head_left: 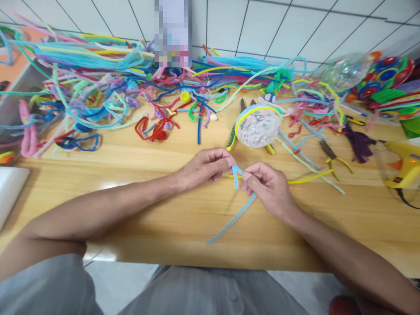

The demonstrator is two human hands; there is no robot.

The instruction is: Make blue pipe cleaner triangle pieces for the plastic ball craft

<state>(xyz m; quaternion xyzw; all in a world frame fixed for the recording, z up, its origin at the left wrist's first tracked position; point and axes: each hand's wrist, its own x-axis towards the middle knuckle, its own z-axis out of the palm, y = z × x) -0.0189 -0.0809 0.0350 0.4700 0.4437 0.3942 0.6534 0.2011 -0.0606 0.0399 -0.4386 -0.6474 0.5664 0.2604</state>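
A light blue pipe cleaner [232, 220] is pinched between both hands above the table. My left hand [215, 165] grips it at a sharp bend, from which a short end points down. My right hand [267, 183] holds it just right of the bend, and its long tail slants down and left below that hand. A yellow pipe cleaner [310, 177] passes behind the right hand on the tabletop. Just beyond the hands sits a clear dome [259, 127] with pale specks and a yellow and blue pipe-cleaner rim.
Heaps of coloured pipe cleaners [88, 61] line the back of the wooden table [147, 232] against the tiled wall. Yellow-handled pliers [331, 155] and a yellow glue gun [403, 164] lie at right. Red pipe-cleaner pieces [154, 129] lie left of the dome. A white object [11, 190] is at the left edge.
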